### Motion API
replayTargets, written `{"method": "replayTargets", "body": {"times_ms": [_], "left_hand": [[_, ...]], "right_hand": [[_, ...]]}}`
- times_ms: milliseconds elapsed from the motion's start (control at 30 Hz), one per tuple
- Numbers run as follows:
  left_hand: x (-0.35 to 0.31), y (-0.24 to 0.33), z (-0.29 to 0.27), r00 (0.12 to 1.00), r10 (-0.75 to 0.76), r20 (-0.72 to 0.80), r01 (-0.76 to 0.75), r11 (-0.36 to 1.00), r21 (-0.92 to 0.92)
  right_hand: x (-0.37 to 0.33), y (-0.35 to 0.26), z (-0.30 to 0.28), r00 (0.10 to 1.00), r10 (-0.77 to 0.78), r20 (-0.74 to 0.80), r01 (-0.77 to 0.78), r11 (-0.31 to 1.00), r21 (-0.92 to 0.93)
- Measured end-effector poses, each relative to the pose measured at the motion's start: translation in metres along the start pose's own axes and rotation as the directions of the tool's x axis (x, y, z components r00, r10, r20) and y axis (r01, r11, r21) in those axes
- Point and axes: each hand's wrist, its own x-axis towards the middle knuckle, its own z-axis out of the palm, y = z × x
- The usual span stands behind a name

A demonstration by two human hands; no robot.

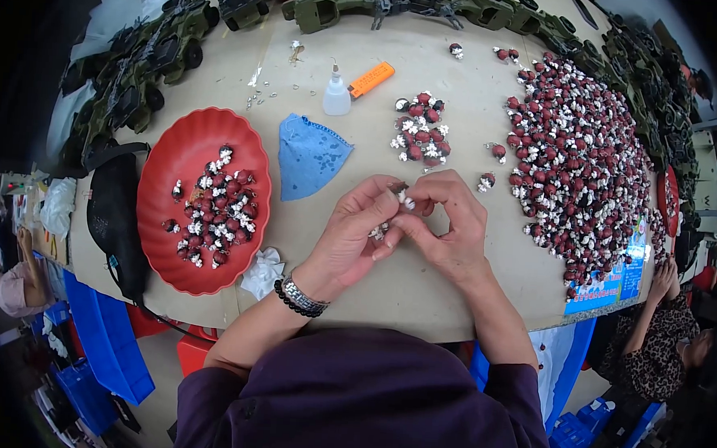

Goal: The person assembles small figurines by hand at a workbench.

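**Holding a small white piece (406, 200) between the fingertips of left hand (346, 223) and right hand (457, 229)**

Sitting right at the meeting of both hands' fingertips, above the near part of the bench (479, 92). Lying to the upper right of the left palm and to the upper left of the right one, touching fingers on both sides, so favouring neither hand as clearly nearer. Seeming to slant along its long axis from a dark end at the upper left, by the left thumb and forefinger, down to a whiter end at the lower right; being partly covered, not giving that axis away for certain. Gripping it with the left fingers near the dark end; bringing the right thumb and forefinger around the white side, without showing whether gripping or only steadying.

Looking knobbly and bright white, with a dark brownish tip, and showing no clear maroon from here. Tucking a second white bit (378, 231) lower down by the curled left fingers, too small and shaded for telling more.

Farther out, grouping a cluster of maroon-and-white pieces (422, 134) just beyond the fingers. Spreading a blue cloth (311, 161) to the left of that, with a white needle-tipped bottle (337, 99) and an orange lighter (372, 79) close together behind it. Holding similar pieces leftward in a red scalloped tray (155, 246); heaping many more rightward in a large pile (576, 166). Lining the far edge with dark green toy vehicles (321, 13).
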Motion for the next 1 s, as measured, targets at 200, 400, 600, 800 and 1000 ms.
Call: {"method": "replayTargets", "body": {"times_ms": [200, 400, 600, 800, 1000], "left_hand": [[0.002, -0.003, -0.006, 1.000, 0.017, 0.019, -0.017, 0.999, 0.046], [0.001, -0.001, -0.002, 0.998, 0.059, 0.028, -0.060, 0.996, 0.065], [0.001, 0.000, -0.002, 0.999, 0.044, 0.006, -0.044, 0.995, 0.087], [0.000, 0.001, 0.002, 0.999, 0.026, -0.023, -0.025, 0.997, 0.068], [0.001, 0.007, -0.003, 0.997, 0.021, 0.074, -0.011, 0.991, -0.133]], "right_hand": [[-0.004, 0.003, -0.003, 0.975, 0.221, 0.021, -0.222, 0.969, 0.113], [0.000, -0.005, -0.006, 0.859, 0.507, 0.065, -0.471, 0.734, 0.489], [-0.003, -0.006, -0.004, 0.851, 0.512, 0.121, -0.490, 0.687, 0.537], [-0.006, -0.002, 0.000, 0.898, 0.433, 0.082, -0.412, 0.758, 0.505], [0.010, 0.013, -0.041, 0.943, 0.291, -0.160, -0.256, 0.944, 0.206]]}}
